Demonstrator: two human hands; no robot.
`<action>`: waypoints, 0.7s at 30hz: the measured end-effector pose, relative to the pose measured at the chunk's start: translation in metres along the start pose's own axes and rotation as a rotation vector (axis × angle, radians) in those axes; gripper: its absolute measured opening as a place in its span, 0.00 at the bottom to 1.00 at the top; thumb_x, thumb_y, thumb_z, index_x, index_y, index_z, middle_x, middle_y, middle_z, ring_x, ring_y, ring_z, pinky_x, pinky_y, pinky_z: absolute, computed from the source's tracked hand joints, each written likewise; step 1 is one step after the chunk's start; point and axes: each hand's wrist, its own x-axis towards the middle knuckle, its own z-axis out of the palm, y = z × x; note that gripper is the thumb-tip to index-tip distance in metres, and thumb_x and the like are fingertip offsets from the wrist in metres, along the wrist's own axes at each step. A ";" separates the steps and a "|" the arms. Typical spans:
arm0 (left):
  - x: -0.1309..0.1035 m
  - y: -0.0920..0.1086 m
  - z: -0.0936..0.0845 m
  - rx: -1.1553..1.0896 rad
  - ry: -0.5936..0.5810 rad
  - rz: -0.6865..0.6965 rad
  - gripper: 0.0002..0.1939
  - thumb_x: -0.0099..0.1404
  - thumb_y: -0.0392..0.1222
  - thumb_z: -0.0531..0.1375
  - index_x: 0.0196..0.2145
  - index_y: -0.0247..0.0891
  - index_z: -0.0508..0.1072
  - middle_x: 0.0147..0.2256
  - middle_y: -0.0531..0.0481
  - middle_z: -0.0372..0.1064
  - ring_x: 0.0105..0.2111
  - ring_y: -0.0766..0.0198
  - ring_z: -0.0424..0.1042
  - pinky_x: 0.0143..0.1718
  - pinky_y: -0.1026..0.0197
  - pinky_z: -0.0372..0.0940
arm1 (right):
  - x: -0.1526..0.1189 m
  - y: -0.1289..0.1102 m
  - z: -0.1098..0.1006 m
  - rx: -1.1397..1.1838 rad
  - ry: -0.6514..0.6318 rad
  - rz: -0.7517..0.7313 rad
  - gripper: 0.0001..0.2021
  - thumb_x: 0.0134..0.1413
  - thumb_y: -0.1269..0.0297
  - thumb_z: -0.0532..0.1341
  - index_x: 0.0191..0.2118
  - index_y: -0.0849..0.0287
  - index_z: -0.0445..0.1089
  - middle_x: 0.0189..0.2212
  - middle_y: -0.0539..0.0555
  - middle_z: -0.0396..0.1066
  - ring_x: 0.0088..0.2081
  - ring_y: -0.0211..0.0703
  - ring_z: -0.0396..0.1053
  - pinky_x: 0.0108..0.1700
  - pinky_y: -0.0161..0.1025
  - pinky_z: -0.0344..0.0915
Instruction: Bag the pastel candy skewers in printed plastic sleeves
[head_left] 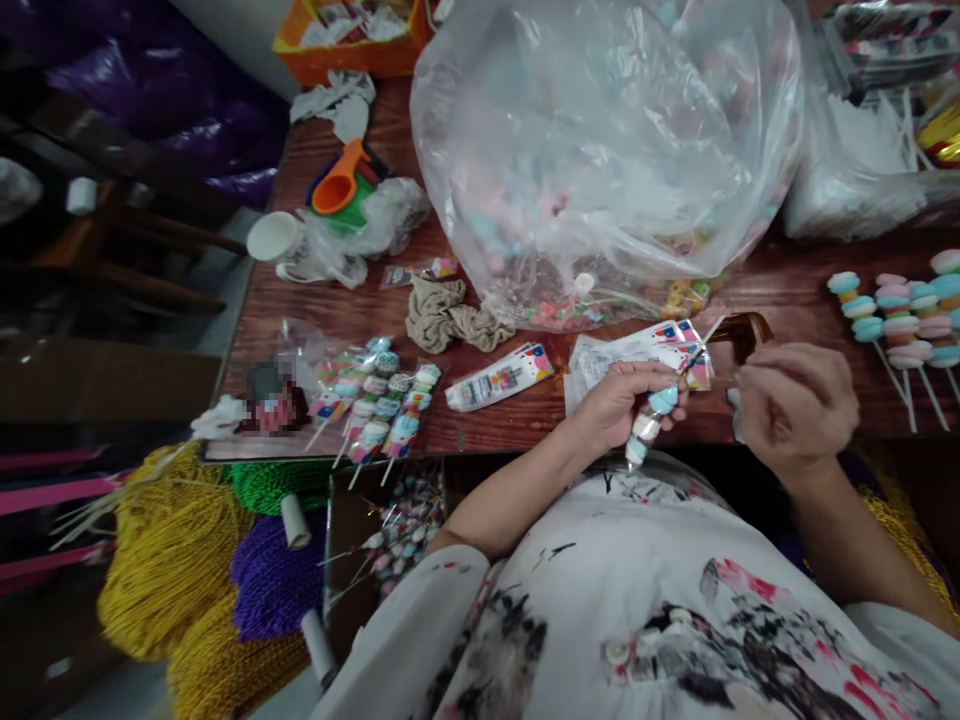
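Note:
My left hand (626, 405) is closed around a marshmallow skewer (646, 428) in a clear wrapper, just in front of the table's front edge. Blue and white pieces show below my fingers, and the white stick points up to the right. Something thin and dark is at the stick by my fingertips. To the right of it is my right hand (799, 405), raised and smeared by motion with its fingers seemingly curled; whether it holds anything is hidden. Printed clear bags (637, 350) lie behind my left hand. More wrapped skewers (386, 400) lie to the left.
A big clear bag of sweets (600, 130) fills the table's back middle. Unwrapped marshmallow skewers (900, 325) lie at the right. A tan cloth (454, 315), a white cup (276, 237) and an orange scoop (335, 190) are at the left. Yellow cord bundles (165, 540) hang below.

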 end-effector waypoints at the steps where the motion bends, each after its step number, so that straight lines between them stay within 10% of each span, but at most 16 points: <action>1: -0.004 0.001 -0.001 -0.022 -0.010 -0.029 0.13 0.46 0.40 0.68 0.28 0.31 0.72 0.24 0.49 0.71 0.22 0.65 0.72 0.20 0.66 0.64 | 0.000 0.002 0.000 0.000 -0.045 -0.080 0.10 0.53 0.67 0.64 0.40 0.44 0.75 0.39 0.53 0.76 0.43 0.49 0.73 0.48 0.50 0.70; 12: -0.038 0.004 0.009 -0.160 -0.065 -0.078 0.12 0.47 0.41 0.67 0.27 0.32 0.70 0.22 0.51 0.66 0.20 0.68 0.68 0.18 0.67 0.58 | 0.033 0.008 0.008 0.204 -0.466 -0.203 0.06 0.54 0.51 0.64 0.33 0.43 0.76 0.29 0.51 0.77 0.34 0.46 0.71 0.40 0.47 0.71; 21: -0.036 -0.010 -0.002 0.154 0.270 0.202 0.16 0.48 0.47 0.69 0.31 0.34 0.75 0.24 0.52 0.71 0.22 0.68 0.69 0.22 0.65 0.62 | 0.024 -0.004 0.009 0.165 -0.357 -0.455 0.08 0.54 0.69 0.62 0.38 0.50 0.75 0.33 0.50 0.79 0.33 0.41 0.74 0.34 0.43 0.64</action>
